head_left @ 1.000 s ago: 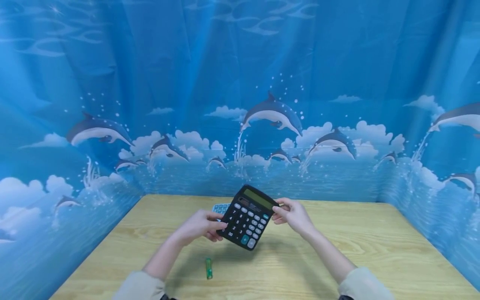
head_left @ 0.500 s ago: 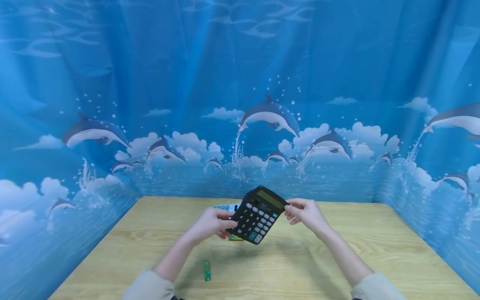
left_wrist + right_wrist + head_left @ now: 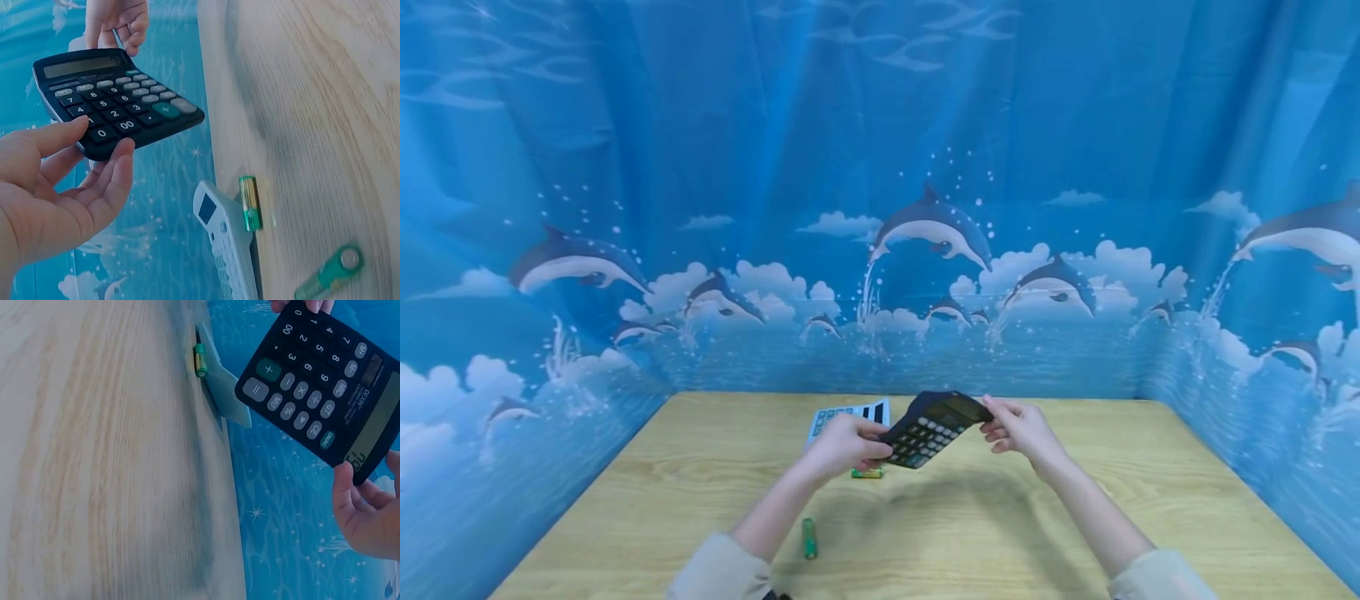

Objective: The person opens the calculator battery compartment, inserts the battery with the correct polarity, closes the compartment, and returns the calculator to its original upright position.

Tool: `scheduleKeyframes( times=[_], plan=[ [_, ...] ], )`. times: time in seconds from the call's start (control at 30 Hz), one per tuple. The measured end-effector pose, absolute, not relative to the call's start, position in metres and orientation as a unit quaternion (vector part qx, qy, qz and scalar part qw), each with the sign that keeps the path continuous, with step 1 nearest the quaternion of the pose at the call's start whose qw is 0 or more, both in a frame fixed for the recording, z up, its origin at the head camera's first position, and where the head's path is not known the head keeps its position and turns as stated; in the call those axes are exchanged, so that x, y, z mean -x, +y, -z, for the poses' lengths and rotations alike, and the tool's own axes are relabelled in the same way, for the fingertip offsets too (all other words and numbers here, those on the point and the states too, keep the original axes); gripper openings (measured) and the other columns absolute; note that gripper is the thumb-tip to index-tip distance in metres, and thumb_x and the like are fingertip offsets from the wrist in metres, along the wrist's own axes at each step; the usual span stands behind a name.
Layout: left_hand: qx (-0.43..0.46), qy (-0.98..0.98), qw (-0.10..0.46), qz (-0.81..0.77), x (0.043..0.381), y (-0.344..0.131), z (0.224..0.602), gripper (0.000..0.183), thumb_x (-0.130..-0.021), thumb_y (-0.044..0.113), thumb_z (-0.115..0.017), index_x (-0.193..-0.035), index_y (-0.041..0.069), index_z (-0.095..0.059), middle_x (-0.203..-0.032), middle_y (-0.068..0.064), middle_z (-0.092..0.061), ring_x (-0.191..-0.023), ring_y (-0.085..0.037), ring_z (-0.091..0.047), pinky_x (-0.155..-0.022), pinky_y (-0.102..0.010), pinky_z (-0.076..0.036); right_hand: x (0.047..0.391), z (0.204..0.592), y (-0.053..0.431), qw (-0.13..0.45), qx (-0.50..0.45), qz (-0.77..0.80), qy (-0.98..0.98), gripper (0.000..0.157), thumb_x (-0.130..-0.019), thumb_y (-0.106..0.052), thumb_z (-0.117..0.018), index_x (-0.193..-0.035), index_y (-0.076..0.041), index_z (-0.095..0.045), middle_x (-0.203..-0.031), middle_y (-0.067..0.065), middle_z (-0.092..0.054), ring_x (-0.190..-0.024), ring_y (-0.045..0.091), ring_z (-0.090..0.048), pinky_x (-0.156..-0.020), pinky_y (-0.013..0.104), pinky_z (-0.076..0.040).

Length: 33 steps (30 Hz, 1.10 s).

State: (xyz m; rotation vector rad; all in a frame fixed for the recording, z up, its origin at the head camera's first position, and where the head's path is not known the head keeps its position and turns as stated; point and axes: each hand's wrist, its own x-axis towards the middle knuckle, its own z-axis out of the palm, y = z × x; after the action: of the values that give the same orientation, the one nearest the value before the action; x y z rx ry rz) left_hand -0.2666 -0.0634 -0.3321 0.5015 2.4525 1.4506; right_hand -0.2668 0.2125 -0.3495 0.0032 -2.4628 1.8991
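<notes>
A black desktop calculator [image 3: 928, 430] is held in the air over the wooden table [image 3: 1120, 483], a little right of the centre and in the lower half of the head view. It is tilted, and its keys are seen at a shallow angle.

The left hand [image 3: 848, 443] pinches the corner beside the 0 key, with the thumb on top and fingers below. The right hand [image 3: 1018, 429] pinches the opposite corner, its thumb at the end of the display [image 3: 380, 422], where some dark characters are visible.

I judge the calculator to be light for its size, with a stiff plastic body, rather smooth, so it may slip from fingertips. The display seems the most delicate part; better to take hold by the side edges, away from screen and keys.

Behind the left hand lies a pale blue calculator [image 3: 831, 419]. One green battery [image 3: 867, 473] is just below this hand; another battery [image 3: 809, 538] lies lower, left of centre.
</notes>
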Motion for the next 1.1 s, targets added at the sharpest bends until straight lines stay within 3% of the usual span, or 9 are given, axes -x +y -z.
scheduleKeyframes(
  times=[0.17, 0.33, 0.47, 0.6, 0.87, 1.1],
  plan=[
    [-0.178, 0.859, 0.106, -0.468, 0.265, -0.051, 0.335, 0.038, -0.081, 0.011, -0.070, -0.117, 0.001, -0.062, -0.098, -0.014, -0.065, -0.075, -0.021, -0.065, -0.064, -0.034, -0.054, 0.264, 0.350, 0.221, -0.021, -0.006, -0.675, -0.737, 0.060, -0.096, -0.029, -0.049, -0.133, 0.015, -0.032, -0.088, 0.010, -0.061, -0.073, 0.012, -0.059, -0.064, 0.023, -0.052],
    [-0.194, 0.892, 0.061, -0.404, 0.264, -0.038, 0.342, 0.029, -0.076, 0.012, -0.074, -0.105, 0.008, -0.069, -0.086, -0.006, -0.063, -0.075, -0.020, -0.059, -0.060, -0.035, -0.049, 0.260, 0.355, 0.232, -0.067, -0.023, -0.744, -0.664, 0.058, -0.096, -0.013, -0.047, -0.134, 0.020, -0.019, -0.090, 0.007, -0.060, -0.077, 0.011, -0.060, -0.073, 0.022, -0.052],
    [-0.199, 0.902, 0.044, -0.380, 0.262, -0.029, 0.347, 0.030, -0.071, 0.012, -0.077, -0.100, 0.007, -0.069, -0.090, -0.009, -0.064, -0.085, -0.025, -0.059, -0.070, -0.039, -0.049, 0.259, 0.358, 0.237, -0.072, -0.029, -0.756, -0.650, 0.055, -0.094, -0.005, -0.045, -0.135, 0.021, -0.017, -0.089, 0.005, -0.061, -0.078, 0.010, -0.061, -0.072, 0.022, -0.051],
    [-0.184, 0.903, 0.068, -0.381, 0.261, -0.024, 0.353, 0.043, -0.069, 0.014, -0.080, -0.107, 0.004, -0.064, -0.101, -0.014, -0.064, -0.096, -0.031, -0.058, -0.079, -0.044, -0.049, 0.258, 0.361, 0.242, -0.076, -0.040, -0.756, -0.649, 0.053, -0.093, -0.001, -0.046, -0.134, 0.020, -0.019, -0.094, 0.005, -0.062, -0.084, 0.012, -0.062, -0.075, 0.025, -0.052],
    [-0.146, 0.854, 0.173, -0.469, 0.262, -0.026, 0.358, 0.066, -0.069, 0.004, -0.079, -0.126, -0.008, -0.049, -0.102, -0.018, -0.061, -0.075, -0.030, -0.062, -0.072, -0.044, -0.051, 0.257, 0.367, 0.247, -0.084, -0.017, -0.757, -0.648, 0.061, -0.091, -0.001, -0.053, -0.134, 0.021, -0.016, -0.089, 0.005, -0.063, -0.078, 0.012, -0.064, -0.071, 0.024, -0.052],
    [-0.146, 0.882, 0.157, -0.419, 0.264, -0.012, 0.367, 0.071, -0.065, 0.008, -0.083, -0.123, -0.013, -0.049, -0.109, -0.023, -0.059, -0.072, -0.024, -0.062, -0.066, -0.037, -0.053, 0.257, 0.377, 0.246, -0.039, 0.043, -0.670, -0.740, 0.051, -0.088, -0.005, -0.060, -0.125, 0.022, -0.036, -0.083, 0.007, -0.065, -0.072, 0.014, -0.063, -0.067, 0.027, -0.053]
  ],
)
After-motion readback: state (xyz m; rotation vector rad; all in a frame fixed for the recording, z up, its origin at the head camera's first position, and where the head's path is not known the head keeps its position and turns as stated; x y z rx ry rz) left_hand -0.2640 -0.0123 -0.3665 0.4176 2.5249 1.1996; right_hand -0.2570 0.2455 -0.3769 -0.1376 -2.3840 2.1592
